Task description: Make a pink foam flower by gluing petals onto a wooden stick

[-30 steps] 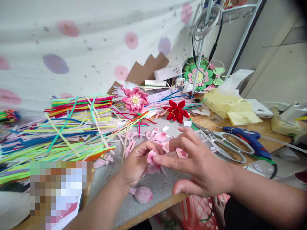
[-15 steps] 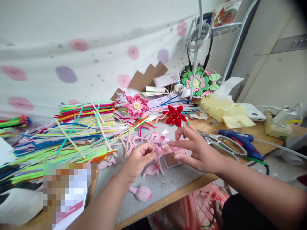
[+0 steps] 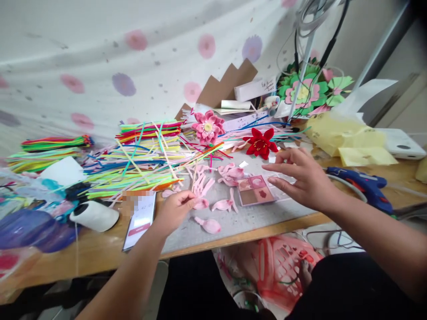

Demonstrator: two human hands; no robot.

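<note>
My left hand [image 3: 175,211] pinches a pink fuzzy petal [image 3: 201,203] between thumb and fingertips, just above the grey cutting mat [image 3: 187,240]. My right hand [image 3: 302,180] hovers with its fingers apart and nothing visible between them. Left of it lies a compact makeup palette [image 3: 256,191] with several pans in pinks and browns. Around the palette and the held petal are more pink petals: a small heap [image 3: 230,173], one with a stem [image 3: 223,204], and a single petal [image 3: 211,225] nearest the mat's front edge.
Colourful pipe cleaners [image 3: 140,155] are piled at the back left. A pink flower [image 3: 208,127] and a red flower [image 3: 262,143] stand behind the mat. A blue glue gun [image 3: 360,180] lies right, a phone [image 3: 140,224] and a white thread spool [image 3: 95,216] left.
The view has swung left and down. My left hand has moved left with the petal, away from the palette. My right hand has drawn right, off the palette, its fingers still apart.
</note>
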